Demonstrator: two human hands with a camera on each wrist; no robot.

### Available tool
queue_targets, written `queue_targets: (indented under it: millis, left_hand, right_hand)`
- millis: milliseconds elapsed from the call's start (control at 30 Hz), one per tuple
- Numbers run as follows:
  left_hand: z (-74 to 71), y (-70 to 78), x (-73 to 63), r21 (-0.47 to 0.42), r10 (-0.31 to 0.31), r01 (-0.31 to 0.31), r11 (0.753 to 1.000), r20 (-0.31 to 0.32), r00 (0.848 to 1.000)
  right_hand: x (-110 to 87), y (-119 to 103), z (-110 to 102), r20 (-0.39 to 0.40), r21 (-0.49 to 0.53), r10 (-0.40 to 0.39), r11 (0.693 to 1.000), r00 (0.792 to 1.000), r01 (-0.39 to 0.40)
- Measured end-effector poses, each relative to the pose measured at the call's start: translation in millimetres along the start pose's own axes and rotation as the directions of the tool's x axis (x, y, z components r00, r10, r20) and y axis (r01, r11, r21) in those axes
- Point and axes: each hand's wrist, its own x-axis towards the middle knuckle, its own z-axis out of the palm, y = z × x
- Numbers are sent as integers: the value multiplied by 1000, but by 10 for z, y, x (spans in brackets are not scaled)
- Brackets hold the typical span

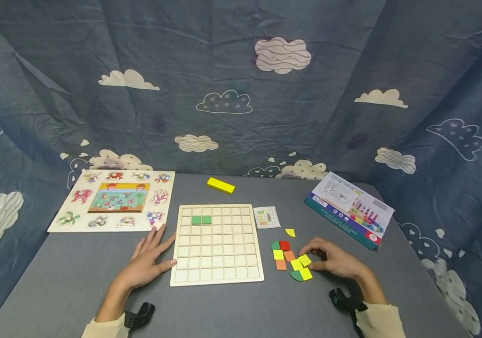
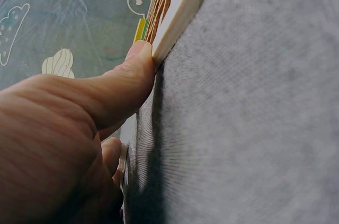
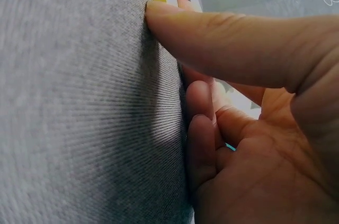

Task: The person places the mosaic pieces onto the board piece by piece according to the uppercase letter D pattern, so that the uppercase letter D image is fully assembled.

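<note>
A wooden grid board [image 1: 215, 283] lies at the middle of the table, two green square tiles [image 1: 201, 219] side by side in its second row. Against the board's left edge rests my left hand [image 1: 148, 258], fingers spread; the left wrist view shows its thumb [image 2: 139, 57] on the board's side. To the right of the board, my right hand [image 1: 335, 259] has thumb and index finger at opposite sides of a yellow square tile [image 1: 304, 260], pinching it among a cluster of yellow, orange, red and green tiles. The right wrist view shows its thumb [image 3: 175, 17] low on the table beside yellow tiles.
A small pattern card [image 1: 267, 217] lies by the board's right edge, a yellow quarter-round tile [image 1: 290, 233] below it. Behind are a yellow block [image 1: 220, 186], an animal puzzle board [image 1: 68, 206] at left and a game box [image 1: 342, 218] at right.
</note>
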Motion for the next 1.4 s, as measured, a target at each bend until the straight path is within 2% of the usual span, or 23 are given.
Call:
queue_targets:
  millis: [233,800,1067,1400]
  left_hand:
    - [-7,-16,-15,7,7,-6,1000,-6,1000]
    - [7,-19,-8,4,0,0,1000,-9,1000]
    - [-3,5,-6,-9,3,-3,1000,-6,1000]
    - [-2,28,-7,-10,-3,3,1000,-4,1000]
  right_hand:
    - [3,-23,10,1,-21,33,999,999,-33]
    - [22,-86,-63,4,-63,32,998,999,-31]
    - [58,-90,-76,-23,-141,-4,990,1000,0]
    - [160,-222,-59,-56,-180,-31,983,998,20]
